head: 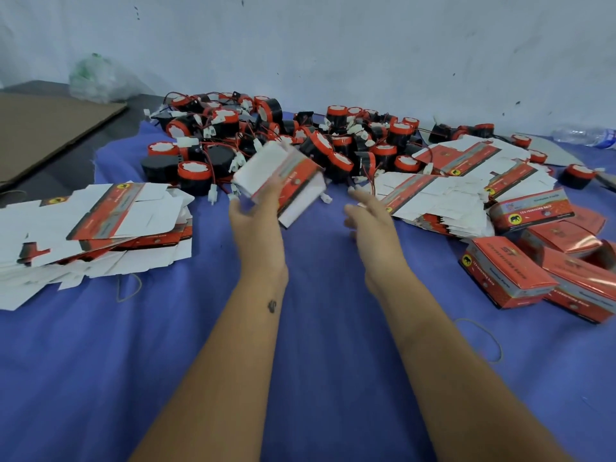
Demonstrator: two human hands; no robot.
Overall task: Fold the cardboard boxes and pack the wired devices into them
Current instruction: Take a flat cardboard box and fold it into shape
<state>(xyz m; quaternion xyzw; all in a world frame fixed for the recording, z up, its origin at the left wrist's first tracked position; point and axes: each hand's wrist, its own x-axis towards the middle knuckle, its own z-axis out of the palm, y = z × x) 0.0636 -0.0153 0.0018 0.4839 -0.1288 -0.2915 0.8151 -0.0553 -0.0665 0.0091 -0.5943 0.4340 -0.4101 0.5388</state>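
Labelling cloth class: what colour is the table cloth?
Blue cloth, plain; head view.

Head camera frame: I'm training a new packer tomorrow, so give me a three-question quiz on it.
1. True or false: the left hand holds a box.
2. The finished boxes lie on which side of the blue cloth? A) left B) right
3. Fill in: the right hand is ___, holding nothing.

Key: 1 true; 2 B; 3 open.
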